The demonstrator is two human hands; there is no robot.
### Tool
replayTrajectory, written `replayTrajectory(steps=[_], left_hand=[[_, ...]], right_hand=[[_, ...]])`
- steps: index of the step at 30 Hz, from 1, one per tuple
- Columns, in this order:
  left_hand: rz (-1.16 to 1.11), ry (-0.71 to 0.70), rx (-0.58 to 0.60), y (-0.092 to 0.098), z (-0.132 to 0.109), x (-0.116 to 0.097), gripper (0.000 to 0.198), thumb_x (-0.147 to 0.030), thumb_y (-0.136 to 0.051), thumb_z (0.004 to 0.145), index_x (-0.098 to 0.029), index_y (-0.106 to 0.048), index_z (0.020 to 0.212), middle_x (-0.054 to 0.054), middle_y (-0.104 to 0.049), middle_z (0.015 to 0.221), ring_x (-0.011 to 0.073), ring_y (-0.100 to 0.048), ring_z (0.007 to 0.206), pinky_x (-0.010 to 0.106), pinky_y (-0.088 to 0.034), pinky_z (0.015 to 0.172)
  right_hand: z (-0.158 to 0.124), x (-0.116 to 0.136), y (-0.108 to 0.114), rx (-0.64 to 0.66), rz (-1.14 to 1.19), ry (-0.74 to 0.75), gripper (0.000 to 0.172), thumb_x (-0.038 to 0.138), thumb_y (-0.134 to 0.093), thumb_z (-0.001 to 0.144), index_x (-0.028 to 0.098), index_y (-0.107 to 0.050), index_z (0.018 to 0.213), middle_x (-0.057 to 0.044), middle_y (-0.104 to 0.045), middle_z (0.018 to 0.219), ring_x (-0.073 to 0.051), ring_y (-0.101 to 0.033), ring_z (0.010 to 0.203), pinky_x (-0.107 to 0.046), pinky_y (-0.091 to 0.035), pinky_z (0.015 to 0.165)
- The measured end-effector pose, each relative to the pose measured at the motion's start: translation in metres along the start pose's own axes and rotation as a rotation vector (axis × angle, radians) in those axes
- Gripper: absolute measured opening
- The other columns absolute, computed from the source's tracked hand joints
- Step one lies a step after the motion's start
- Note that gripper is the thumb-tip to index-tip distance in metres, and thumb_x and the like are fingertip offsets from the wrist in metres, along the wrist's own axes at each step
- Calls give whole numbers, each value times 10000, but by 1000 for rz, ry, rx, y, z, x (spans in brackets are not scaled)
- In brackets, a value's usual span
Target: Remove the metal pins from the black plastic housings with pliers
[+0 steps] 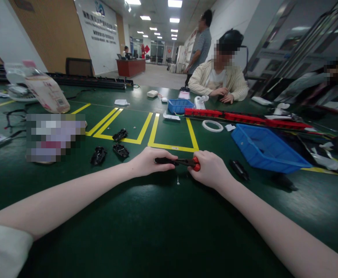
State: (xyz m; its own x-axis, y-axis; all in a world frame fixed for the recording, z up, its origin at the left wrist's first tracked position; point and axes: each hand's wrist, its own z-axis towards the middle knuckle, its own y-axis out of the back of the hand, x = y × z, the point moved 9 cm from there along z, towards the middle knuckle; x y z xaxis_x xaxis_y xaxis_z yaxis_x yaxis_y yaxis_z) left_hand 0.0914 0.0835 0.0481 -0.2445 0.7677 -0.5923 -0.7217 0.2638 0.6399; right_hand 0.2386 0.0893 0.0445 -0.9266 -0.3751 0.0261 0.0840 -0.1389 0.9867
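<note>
My left hand (148,161) pinches a small black plastic part (164,160) between thumb and fingers, above the green table. In my right hand (208,168) is a pair of pliers with red handles (196,164); my fingers wrap round the grips. The dark jaws (183,161) point left and reach the black part, but whether they bite on it cannot be made out. A small whitish scrap (178,181) lies on the table just below the tool. To the left lie several black parts, among them one clip-like piece (98,155).
Right of my hands are a black cylindrical part (239,170) and a blue bin (269,148). Behind lie a white ring (212,126), a red rail (244,119) and a smaller blue tray (180,105). A bottle (46,88) stands at left. A person (219,73) sits opposite.
</note>
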Motion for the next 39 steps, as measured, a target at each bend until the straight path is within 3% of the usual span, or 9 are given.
replayTrajectory(steps=[12, 23, 39], left_hand=[[269, -37, 35, -7, -2, -4, 390, -373, -674, 858, -202, -585, 1197, 78, -674, 1123, 224, -654, 997, 392, -536, 856], [137, -17, -25, 1, -4, -5, 385, -343, -725, 818, -168, -600, 1138, 87, -710, 1084, 209, -697, 993, 368, -582, 863], [135, 3, -75, 5, -5, -10, 401, -325, -763, 780, -163, -597, 1108, 71, -713, 1074, 203, -691, 1008, 369, -571, 897]], right_hand=[[1, -3, 0, -26, 23, 14, 129, 306, -550, 764, 185, -533, 721, -78, -614, 774, -191, -549, 703, -300, -394, 642], [-1, -2, 0, -33, 79, 28, 134, 308, -572, 762, 197, -520, 707, -60, -605, 762, -183, -545, 692, -300, -409, 628], [1, -3, -7, -8, 75, 54, 152, 332, -569, 738, 203, -502, 697, -57, -603, 754, -175, -517, 661, -293, -378, 606]])
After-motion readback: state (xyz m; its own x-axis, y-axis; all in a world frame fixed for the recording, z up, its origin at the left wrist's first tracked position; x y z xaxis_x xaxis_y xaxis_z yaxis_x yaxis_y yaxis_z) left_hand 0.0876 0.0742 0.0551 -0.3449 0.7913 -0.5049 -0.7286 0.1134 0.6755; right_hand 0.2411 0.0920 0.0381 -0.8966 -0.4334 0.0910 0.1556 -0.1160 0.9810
